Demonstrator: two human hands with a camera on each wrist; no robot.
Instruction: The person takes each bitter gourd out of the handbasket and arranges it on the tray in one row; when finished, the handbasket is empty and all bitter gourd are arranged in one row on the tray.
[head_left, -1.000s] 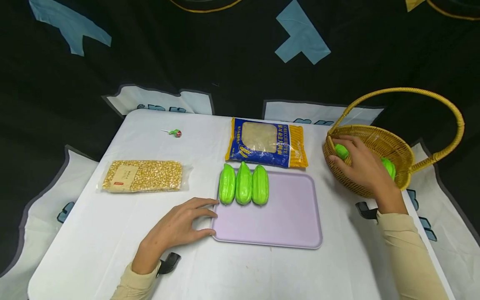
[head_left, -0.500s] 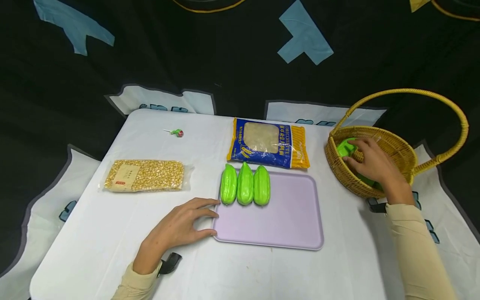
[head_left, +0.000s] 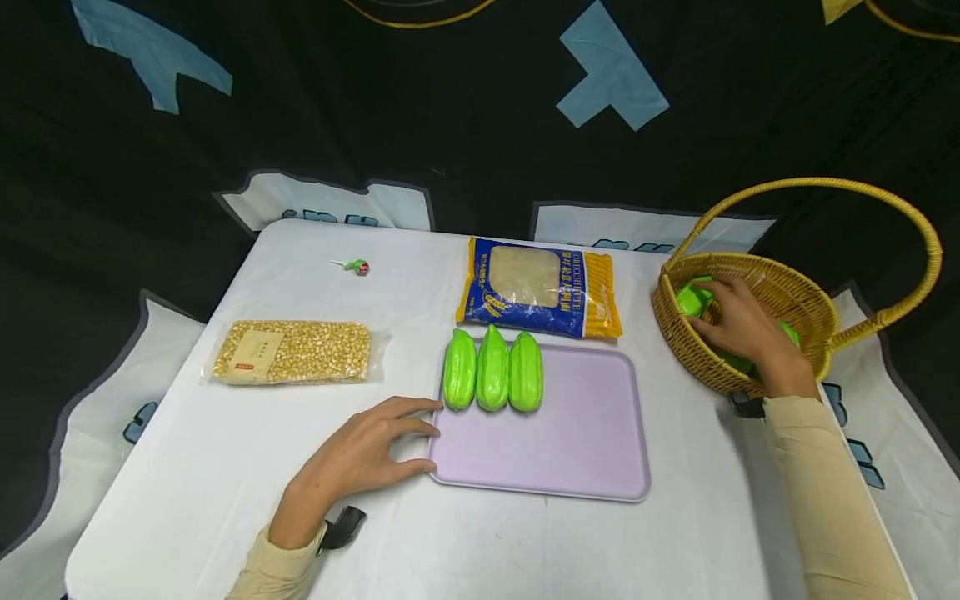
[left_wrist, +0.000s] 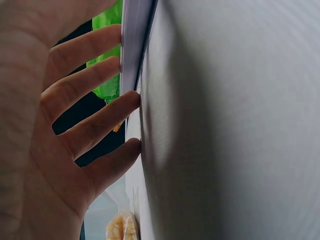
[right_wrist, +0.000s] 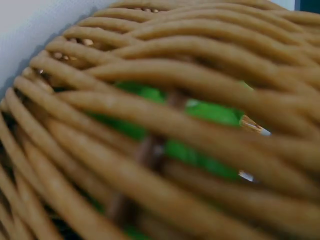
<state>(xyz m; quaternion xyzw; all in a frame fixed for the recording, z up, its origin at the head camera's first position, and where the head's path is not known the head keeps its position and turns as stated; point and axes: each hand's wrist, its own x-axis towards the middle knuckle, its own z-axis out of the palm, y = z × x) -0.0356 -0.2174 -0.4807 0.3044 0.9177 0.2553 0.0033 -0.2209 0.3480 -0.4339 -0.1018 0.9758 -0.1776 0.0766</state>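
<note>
Three bright green ridged star fruits lie side by side at the upper left of a lilac tray. My left hand rests at the tray's left edge, fingers spread; in the left wrist view some fingertips touch the tray's side. My right hand reaches into a wicker basket, thumb and fingers around the end of a green star fruit. Another green piece shows behind the hand. The right wrist view holds mostly basket weave with green behind it; the right fingers are hidden there.
Behind the tray lies a blue and yellow pasta bag. A clear pack of corn kernels is at the left, with a lollipop farther back. The basket's tall handle arches above its bowl at the table's right edge.
My right hand has shifted slightly right inside the basket, and the star fruit at its fingers has turned and moved a little. The left hand and the tray stay as they were.
</note>
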